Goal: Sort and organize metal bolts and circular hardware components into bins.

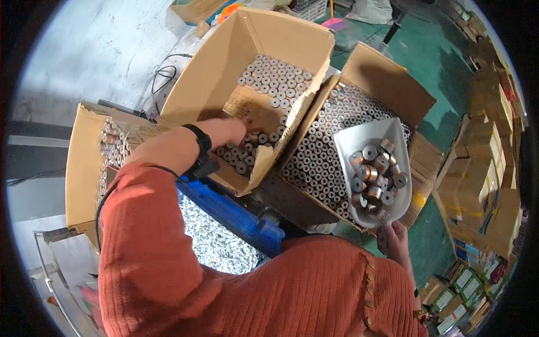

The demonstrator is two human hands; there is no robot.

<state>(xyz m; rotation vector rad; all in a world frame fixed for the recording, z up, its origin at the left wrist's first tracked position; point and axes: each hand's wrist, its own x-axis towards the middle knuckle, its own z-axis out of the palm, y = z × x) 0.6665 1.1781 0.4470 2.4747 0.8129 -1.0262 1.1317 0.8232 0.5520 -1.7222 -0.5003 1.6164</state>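
My right hand (396, 240) is closed round the handle of a white scoop (400, 151). Loose copper-coloured coils (370, 173) with grey, holed round ends lie heaped in it. My left hand (231, 131), with a dark band on its wrist, reaches into a tall cardboard box (196, 84). Its fingers are smeared and partly hidden, so I cannot make out whether they hold a coil. Inside that box, upright coils (275, 78) stand in rows at the far side, and more coils (241, 160) lie near my left hand.
Under the scoop, a second cardboard box (387, 76) is packed with upright coils. A blue container (224, 210) of small shiny metal pieces (210, 236) sits close to my body. Another coil-filled box (84, 163) stands left. Flattened cardboard (477, 168) lines the right side.
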